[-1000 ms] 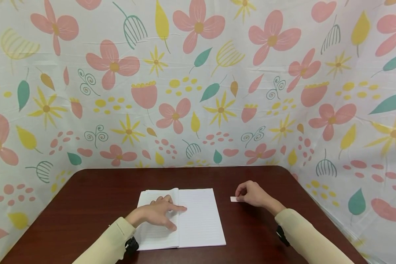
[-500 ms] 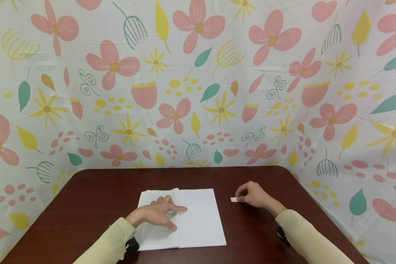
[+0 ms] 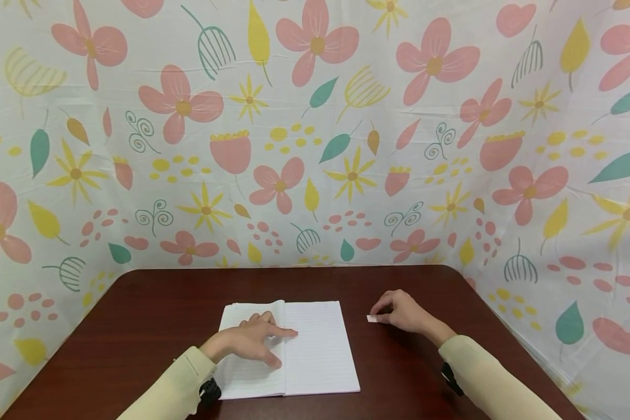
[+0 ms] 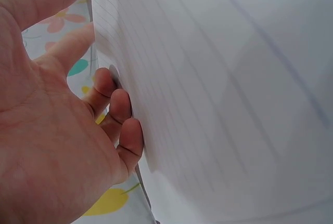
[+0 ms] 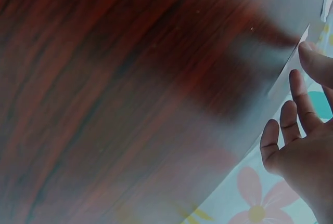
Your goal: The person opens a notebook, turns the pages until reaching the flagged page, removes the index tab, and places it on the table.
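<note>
An open notebook (image 3: 320, 350) with lined pages lies on the table in the head view. My left hand (image 3: 249, 338) rests across its left page and centre fold, thumb and index finger spread towards the right page. In the left wrist view, fingertips of that hand (image 4: 62, 104) touch the lined page (image 4: 208, 94). To the right of the notebook, my right hand (image 3: 405, 312) pinches a small white rectangular piece (image 3: 371, 318) low at the tabletop. Whether it is paper or something thicker is unclear. In the right wrist view, the thumb of my right hand (image 5: 307, 130) touches the piece's edge.
The dark reddish-brown table (image 3: 163, 303) has rounded far corners. A flower-patterned cloth (image 3: 315, 175) hangs behind it and along the sides. Dark bands with small devices (image 3: 209, 389) sit at both wrists.
My right index finger and thumb have shifted slightly around the white piece, and a little less of it shows. My left hand and the notebook stay in place.
</note>
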Tool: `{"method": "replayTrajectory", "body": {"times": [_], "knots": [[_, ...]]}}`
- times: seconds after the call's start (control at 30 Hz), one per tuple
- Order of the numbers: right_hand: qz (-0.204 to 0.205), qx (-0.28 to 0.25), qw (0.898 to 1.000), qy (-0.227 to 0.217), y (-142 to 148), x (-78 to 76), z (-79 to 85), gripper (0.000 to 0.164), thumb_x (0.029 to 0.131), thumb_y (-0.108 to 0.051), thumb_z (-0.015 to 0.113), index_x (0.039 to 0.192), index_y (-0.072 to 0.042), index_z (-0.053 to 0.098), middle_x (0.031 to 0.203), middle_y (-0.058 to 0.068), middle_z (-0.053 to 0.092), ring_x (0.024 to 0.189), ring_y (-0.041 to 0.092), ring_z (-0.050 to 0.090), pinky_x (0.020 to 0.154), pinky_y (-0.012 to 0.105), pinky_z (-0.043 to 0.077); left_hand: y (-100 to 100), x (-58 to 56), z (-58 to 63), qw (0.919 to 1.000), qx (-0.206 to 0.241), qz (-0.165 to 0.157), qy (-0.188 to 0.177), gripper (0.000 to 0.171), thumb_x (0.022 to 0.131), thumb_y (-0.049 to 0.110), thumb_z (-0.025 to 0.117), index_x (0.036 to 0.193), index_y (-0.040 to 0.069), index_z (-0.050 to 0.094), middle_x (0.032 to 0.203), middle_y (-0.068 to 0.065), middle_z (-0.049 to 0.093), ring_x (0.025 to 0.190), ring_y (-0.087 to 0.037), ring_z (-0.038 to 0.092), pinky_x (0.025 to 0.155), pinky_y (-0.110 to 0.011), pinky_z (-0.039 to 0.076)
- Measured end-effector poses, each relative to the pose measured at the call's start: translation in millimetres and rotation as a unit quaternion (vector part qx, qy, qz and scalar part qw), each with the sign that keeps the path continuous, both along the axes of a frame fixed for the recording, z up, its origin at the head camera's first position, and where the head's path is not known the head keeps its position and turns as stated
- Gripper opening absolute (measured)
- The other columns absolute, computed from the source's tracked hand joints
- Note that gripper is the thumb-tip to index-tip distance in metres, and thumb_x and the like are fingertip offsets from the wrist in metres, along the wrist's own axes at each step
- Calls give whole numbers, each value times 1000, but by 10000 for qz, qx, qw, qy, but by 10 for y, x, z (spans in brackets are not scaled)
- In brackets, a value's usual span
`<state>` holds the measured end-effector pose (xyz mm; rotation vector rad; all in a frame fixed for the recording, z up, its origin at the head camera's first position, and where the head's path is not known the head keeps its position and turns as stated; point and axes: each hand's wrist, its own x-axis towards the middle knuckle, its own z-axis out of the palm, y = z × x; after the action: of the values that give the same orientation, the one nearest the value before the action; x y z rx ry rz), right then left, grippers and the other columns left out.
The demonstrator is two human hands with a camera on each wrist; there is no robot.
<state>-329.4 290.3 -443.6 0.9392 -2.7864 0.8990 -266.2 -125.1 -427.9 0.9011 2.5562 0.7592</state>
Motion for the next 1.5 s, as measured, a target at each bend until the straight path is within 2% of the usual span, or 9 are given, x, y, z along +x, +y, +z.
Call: {"method": "replayTrajectory", "body": {"times": [0.3, 0.5, 0.67, 0.73, 0.87, 1.1, 1.2, 1.33, 1.5], "knots": [[326, -75, 9993, -183, 4, -17, 6, 14, 92, 4, 77, 100, -4, 84, 99, 11, 71, 90, 30, 63, 78, 41, 53, 10, -4, -2, 10000, -14, 0, -55, 69, 80, 26, 88, 146, 24, 67, 102, 0, 44, 92, -19, 35, 78, -40, 30], [724, -71, 9972, -166, 77, -46, -4, 19, 91, 8, 73, 105, -1, 82, 102, 15, 69, 91, 32, 60, 77, 42, 53, 20, -9, 7, 10000, 0, 14, -3, 68, 80, 26, 88, 145, 25, 68, 102, 0, 44, 92, -18, 35, 78, -39, 30], [750, 2, 9949, -677, 139, -83, 4, 27, 93, 10, 68, 113, -2, 81, 110, 17, 65, 99, 35, 56, 83, 46, 50, 12, -14, 3, 10000, -36, 29, -29, 70, 79, 27, 88, 146, 25, 67, 102, 1, 45, 92, -18, 35, 78, -39, 31], [698, 3, 9935, -905, 151, -89, 6, 28, 94, 9, 67, 116, -3, 81, 113, 16, 62, 102, 35, 54, 85, 43, 48, 11, -17, 5, 10000, -34, 42, -46, 69, 80, 27, 88, 146, 24, 67, 102, 1, 45, 92, -18, 35, 78, -39, 30], [714, -39, 9914, -1094, 166, -75, 13, 28, 95, 7, 67, 119, -1, 79, 116, 17, 58, 103, 35, 51, 84, 39, 47, 10, -17, 4, 9999, -12, 51, -86, 69, 80, 26, 88, 146, 24, 67, 102, 0, 45, 92, -19, 35, 78, -39, 30], [375, -217, 9938, -1028, 168, -11, 34, 30, 92, 3, 74, 122, 0, 77, 123, 20, 59, 110, 38, 52, 89, 49, 48, 8, -10, -7, 10000, -17, 32, -36, 68, 80, 27, 88, 145, 25, 67, 102, 1, 45, 92, -18, 35, 79, -39, 31], [239, -314, 9948, -935, 165, 21, 47, 33, 90, 2, 77, 122, 2, 76, 122, 20, 61, 107, 38, 53, 88, 49, 47, 4, -15, -17, 10000, -42, 25, 31, 67, 81, 28, 88, 145, 25, 68, 103, 2, 45, 93, -18, 36, 79, -40, 31], [-137, -421, 9962, -756, 164, 77, 67, 36, 88, -4, 82, 123, 0, 75, 123, 18, 61, 100, 36, 52, 83, 45, 45, -11, -15, -23, 9998, -69, -1, 192, 65, 82, 31, 86, 145, 24, 68, 106, 3, 45, 94, -17, 36, 79, -40, 32], [-562, -589, 9957, -439, 143, 209, 120, 38, 88, -12, 85, 124, 0, 75, 124, 17, 61, 102, 36, 53, 86, 51, 47, -17, 27, -13, 9988, -22, 43, 478, 63, 84, 33, 86, 143, 23, 69, 109, 3, 42, 94, -19, 35, 79, -40, 32]]}}
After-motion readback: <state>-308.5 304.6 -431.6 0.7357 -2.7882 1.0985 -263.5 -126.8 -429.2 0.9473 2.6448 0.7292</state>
